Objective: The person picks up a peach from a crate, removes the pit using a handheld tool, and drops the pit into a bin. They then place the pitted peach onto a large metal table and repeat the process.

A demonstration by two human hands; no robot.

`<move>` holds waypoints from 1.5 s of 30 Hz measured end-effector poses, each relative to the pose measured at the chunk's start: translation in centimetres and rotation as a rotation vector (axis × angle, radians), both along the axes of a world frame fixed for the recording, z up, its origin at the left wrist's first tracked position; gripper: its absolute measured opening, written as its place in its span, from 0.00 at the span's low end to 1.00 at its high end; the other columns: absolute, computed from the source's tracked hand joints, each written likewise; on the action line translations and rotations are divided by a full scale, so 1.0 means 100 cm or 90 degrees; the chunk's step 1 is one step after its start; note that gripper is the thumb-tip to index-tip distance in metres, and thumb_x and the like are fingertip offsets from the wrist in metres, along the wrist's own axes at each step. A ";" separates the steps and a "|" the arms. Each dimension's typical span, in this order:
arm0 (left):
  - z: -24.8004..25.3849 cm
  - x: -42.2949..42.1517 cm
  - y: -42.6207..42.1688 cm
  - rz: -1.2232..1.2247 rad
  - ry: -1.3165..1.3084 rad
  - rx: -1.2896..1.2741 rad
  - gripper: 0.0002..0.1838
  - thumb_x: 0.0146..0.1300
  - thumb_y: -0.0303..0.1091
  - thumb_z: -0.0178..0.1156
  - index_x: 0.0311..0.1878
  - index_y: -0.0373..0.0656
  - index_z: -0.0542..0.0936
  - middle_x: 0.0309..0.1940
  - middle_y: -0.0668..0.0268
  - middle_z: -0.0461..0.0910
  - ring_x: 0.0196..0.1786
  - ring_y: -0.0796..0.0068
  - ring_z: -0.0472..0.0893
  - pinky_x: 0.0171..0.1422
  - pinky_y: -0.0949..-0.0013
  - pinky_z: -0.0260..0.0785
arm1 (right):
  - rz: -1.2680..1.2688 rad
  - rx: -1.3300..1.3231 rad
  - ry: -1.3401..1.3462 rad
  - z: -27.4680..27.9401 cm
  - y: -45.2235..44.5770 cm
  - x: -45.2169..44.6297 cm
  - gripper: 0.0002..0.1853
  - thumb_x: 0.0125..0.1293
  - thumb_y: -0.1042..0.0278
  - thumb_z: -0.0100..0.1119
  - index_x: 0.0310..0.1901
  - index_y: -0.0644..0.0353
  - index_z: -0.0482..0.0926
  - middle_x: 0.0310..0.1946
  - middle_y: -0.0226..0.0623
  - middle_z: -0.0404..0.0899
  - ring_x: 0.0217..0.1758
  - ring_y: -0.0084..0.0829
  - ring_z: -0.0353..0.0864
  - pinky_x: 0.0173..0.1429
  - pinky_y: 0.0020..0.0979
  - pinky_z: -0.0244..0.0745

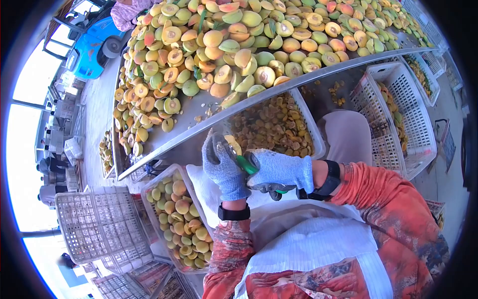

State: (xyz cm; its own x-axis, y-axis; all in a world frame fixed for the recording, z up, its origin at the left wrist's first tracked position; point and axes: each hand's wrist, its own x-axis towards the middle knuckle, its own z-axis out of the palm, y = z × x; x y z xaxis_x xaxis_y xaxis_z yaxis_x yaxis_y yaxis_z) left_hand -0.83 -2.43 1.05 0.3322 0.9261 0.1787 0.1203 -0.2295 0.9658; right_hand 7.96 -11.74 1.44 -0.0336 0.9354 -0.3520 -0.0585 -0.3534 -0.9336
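My left hand [220, 167], in a blue-grey work glove, is closed around a piece of yellow peach [232, 145]. Just to its right, my right hand [280, 168], gloved the same way, grips a green-handled tool [247, 164]. The tool's front end meets the fruit, and its working edge is hidden. Both hands are above my lap, before the metal table's raised rim [269, 96]. Beyond them stands a crate of small peach pieces [271, 124]. On the tabletop lies a large heap of halved peaches [214, 55], some with brown pits showing.
Left of my lap stands a crate of peaches [181, 219]. Stacked white plastic crates [99, 224] are farther left. More perforated crates [416, 127] stand at the right. A blue vehicle [92, 47] and another person's pink sleeve [127, 12] are at the upper left.
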 end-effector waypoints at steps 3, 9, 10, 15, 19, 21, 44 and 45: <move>0.013 0.006 -0.002 0.016 -0.016 -0.009 0.14 0.65 0.30 0.53 0.52 0.34 0.75 0.41 0.63 0.79 0.38 0.80 0.76 0.41 0.79 0.70 | -0.037 0.016 0.033 0.004 0.002 0.004 0.13 0.52 0.69 0.58 0.38 0.65 0.72 0.21 0.35 0.75 0.21 0.27 0.74 0.27 0.31 0.70; -0.008 0.001 0.008 -0.072 0.075 0.058 0.16 0.67 0.40 0.48 0.49 0.43 0.79 0.39 0.60 0.81 0.40 0.74 0.79 0.45 0.74 0.68 | 0.032 -0.060 -0.069 0.037 -0.010 0.029 0.14 0.51 0.73 0.55 0.39 0.70 0.69 0.21 0.44 0.75 0.18 0.35 0.77 0.17 0.34 0.71; -0.007 0.000 0.007 -0.090 0.078 0.056 0.16 0.67 0.40 0.48 0.50 0.42 0.78 0.38 0.61 0.81 0.41 0.74 0.78 0.45 0.74 0.68 | 0.037 -0.062 -0.082 0.036 -0.010 0.029 0.14 0.51 0.73 0.55 0.39 0.70 0.69 0.22 0.45 0.75 0.18 0.35 0.77 0.17 0.34 0.70; 0.002 0.014 0.011 -0.081 0.060 -0.157 0.18 0.67 0.40 0.49 0.50 0.38 0.78 0.38 0.63 0.81 0.43 0.75 0.78 0.47 0.74 0.68 | 0.073 0.025 -0.228 0.010 -0.001 0.032 0.17 0.53 0.68 0.59 0.42 0.66 0.68 0.20 0.39 0.74 0.16 0.27 0.75 0.19 0.29 0.71; 0.015 0.014 0.001 -0.088 0.046 -0.068 0.18 0.66 0.39 0.48 0.48 0.36 0.79 0.40 0.62 0.81 0.43 0.77 0.77 0.47 0.74 0.67 | 0.063 -0.027 0.015 0.028 -0.006 0.043 0.13 0.52 0.71 0.58 0.38 0.66 0.69 0.20 0.36 0.72 0.16 0.27 0.72 0.16 0.28 0.68; 0.014 0.014 0.009 -0.140 0.019 -0.071 0.17 0.66 0.38 0.48 0.48 0.36 0.79 0.41 0.62 0.81 0.43 0.77 0.77 0.47 0.74 0.67 | 0.040 -0.041 0.127 0.033 -0.007 0.048 0.11 0.50 0.75 0.57 0.35 0.67 0.70 0.20 0.36 0.70 0.14 0.28 0.70 0.13 0.29 0.67; -0.014 0.031 0.013 -0.219 -0.084 -0.142 0.19 0.64 0.38 0.54 0.50 0.30 0.74 0.44 0.51 0.79 0.39 0.61 0.81 0.37 0.63 0.78 | -0.115 -0.005 0.478 0.000 -0.020 0.030 0.17 0.52 0.67 0.65 0.42 0.62 0.74 0.22 0.31 0.74 0.13 0.20 0.69 0.12 0.21 0.62; -0.014 0.033 0.013 -0.214 -0.068 -0.118 0.20 0.64 0.39 0.54 0.50 0.31 0.74 0.44 0.51 0.79 0.38 0.61 0.81 0.37 0.62 0.78 | -0.126 -0.002 0.496 -0.002 -0.021 0.029 0.17 0.52 0.67 0.65 0.43 0.62 0.74 0.23 0.30 0.74 0.13 0.19 0.69 0.12 0.20 0.62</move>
